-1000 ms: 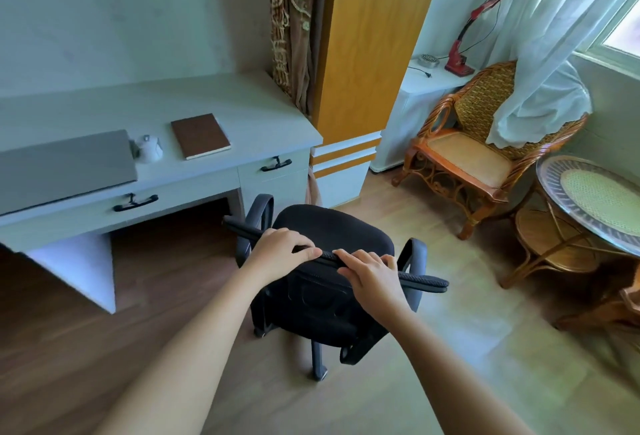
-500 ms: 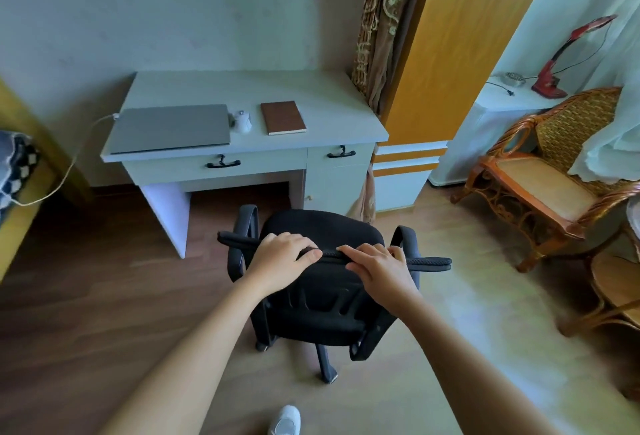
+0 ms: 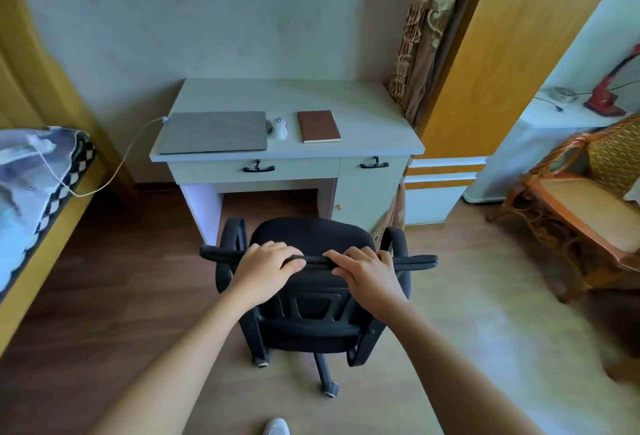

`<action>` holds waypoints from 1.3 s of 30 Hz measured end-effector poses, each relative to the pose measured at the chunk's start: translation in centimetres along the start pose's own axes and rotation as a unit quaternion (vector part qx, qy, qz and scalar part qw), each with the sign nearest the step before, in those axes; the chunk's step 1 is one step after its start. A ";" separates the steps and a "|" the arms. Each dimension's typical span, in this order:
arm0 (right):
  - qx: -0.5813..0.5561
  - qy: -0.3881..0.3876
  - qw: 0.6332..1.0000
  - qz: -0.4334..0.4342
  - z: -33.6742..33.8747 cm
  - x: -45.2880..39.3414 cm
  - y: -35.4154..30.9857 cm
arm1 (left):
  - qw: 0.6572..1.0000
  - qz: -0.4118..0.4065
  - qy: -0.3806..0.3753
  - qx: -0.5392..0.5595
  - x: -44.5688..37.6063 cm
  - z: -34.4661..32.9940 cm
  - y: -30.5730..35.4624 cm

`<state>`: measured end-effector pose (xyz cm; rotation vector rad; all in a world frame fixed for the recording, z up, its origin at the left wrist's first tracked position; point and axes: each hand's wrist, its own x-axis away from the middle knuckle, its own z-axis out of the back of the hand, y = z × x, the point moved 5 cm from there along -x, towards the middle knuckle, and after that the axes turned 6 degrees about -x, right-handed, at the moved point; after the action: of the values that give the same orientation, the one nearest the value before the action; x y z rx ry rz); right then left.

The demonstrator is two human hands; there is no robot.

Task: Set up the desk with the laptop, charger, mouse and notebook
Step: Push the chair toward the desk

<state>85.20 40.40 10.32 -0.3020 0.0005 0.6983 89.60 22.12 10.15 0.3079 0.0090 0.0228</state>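
A pale desk (image 3: pixel 346 102) stands against the wall. On it lie a closed grey laptop (image 3: pixel 214 132), a white mouse (image 3: pixel 279 128) just to its right, and a brown notebook (image 3: pixel 318 126) further right. A white charger cable (image 3: pixel 114 171) runs from the laptop's left corner over to the bed. In front of the desk stands a black office chair (image 3: pixel 313 240), facing it. My left hand (image 3: pixel 268 261) and my right hand (image 3: pixel 365 270) both grip the top edge of its backrest.
A bed (image 3: pixel 38 171) with a patterned cover fills the left side. A yellow wardrobe (image 3: pixel 512 53) and a curtain (image 3: pixel 426 29) stand right of the desk. Further right are a wicker armchair (image 3: pixel 581 206) and a white cabinet (image 3: pixel 540 143) with a red lamp (image 3: pixel 609 95).
The view has swung left and the desk is now centred. The chair, held by both hands, now stands squarely in front of the desk's knee space.
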 end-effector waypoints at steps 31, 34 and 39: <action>-0.019 -0.092 0.996 -0.001 -3.3 -25.2 -6.2 | 0.998 0.043 0.000 -0.039 -13.1 5.2 -18.4; -0.023 -0.098 0.995 -0.006 -3.2 -25.1 -6.2 | 0.998 0.030 0.011 -0.048 -13.2 5.2 -18.5; -0.021 -0.122 0.992 -0.021 -2.9 -25.3 -6.8 | 0.998 0.038 -0.021 -0.038 -13.0 5.3 -18.4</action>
<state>70.39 18.71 11.94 -0.2543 -0.2526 0.6913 77.07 2.63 9.68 0.2336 -0.0453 0.0924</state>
